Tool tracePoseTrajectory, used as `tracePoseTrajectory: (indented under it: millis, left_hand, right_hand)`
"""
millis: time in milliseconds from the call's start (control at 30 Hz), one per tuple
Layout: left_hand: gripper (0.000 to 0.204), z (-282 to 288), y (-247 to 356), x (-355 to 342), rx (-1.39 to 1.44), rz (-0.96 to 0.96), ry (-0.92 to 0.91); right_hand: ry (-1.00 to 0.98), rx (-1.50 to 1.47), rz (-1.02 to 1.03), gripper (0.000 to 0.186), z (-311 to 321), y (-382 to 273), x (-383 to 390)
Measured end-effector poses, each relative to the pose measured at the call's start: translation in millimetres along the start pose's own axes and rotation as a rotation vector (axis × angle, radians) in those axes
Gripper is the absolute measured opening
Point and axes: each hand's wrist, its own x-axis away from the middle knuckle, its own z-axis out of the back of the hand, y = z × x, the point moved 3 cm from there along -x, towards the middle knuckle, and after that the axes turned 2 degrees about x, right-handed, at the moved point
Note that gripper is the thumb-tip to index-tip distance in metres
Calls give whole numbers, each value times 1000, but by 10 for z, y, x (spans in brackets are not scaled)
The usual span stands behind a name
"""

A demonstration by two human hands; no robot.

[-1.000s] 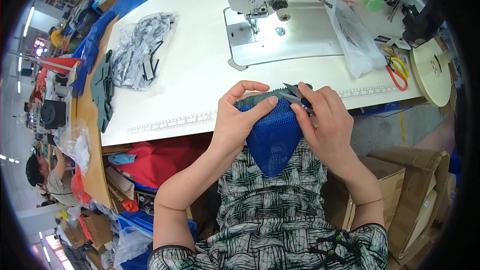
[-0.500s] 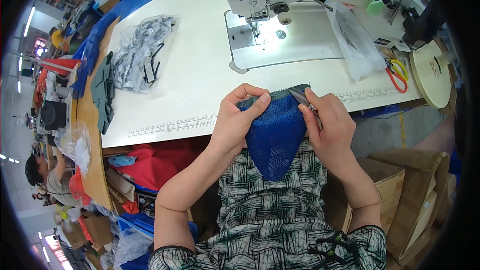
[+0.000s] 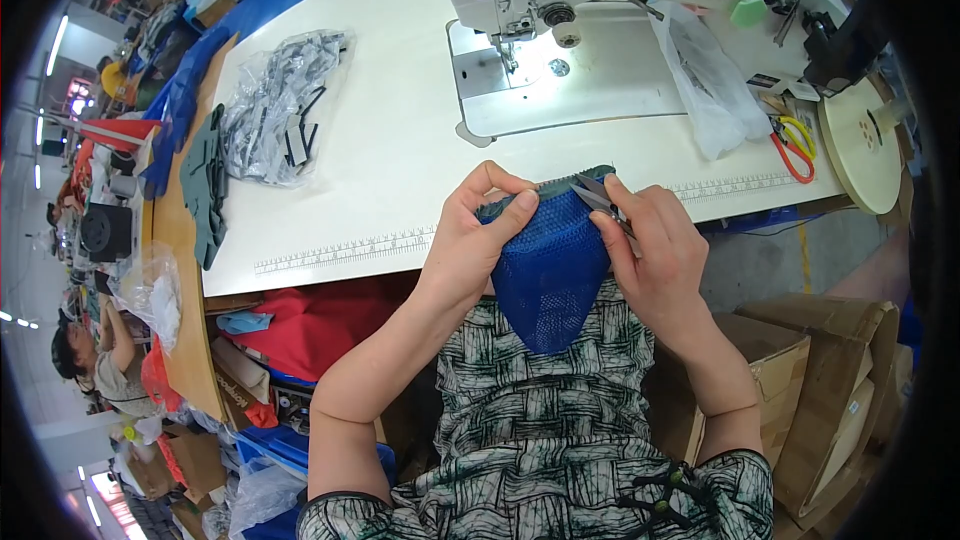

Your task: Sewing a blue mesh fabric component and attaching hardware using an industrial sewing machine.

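A blue mesh pouch [image 3: 553, 285] with a dark green band along its top edge hangs over my lap, its rounded end downward. My left hand [image 3: 477, 225] pinches the left end of the band between thumb and fingers. In my right hand [image 3: 655, 245] is a pair of thread snips [image 3: 597, 200], the blades lying against the band near its right end. The right fingertips are also at the pouch's right corner; whether they grip the cloth I cannot tell. Most of the snips' handle is hidden in the hand.
Ahead stands a white sewing machine [image 3: 510, 0], its lamp lit. A clear bag of grey strips [image 3: 285, 105] and dark green cloth pieces [image 3: 203, 190] lie left on the white table [image 3: 390, 140]. Right are scissors [image 3: 795, 150] and a reel [image 3: 855, 155]. Cardboard boxes [image 3: 820, 360] stand lower right.
The snips' blades have shifted slightly left along the band, and the pouch's lower end has risen a little. Both hands keep their holds.
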Motion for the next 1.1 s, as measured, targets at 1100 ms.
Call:
tracePoseTrajectory:
  millis: [1100]
  left_hand:
    - [11,102,-35,-27,30,38,-69]
  right_hand:
    - [-88,-810,-604,29,-176,6,108]
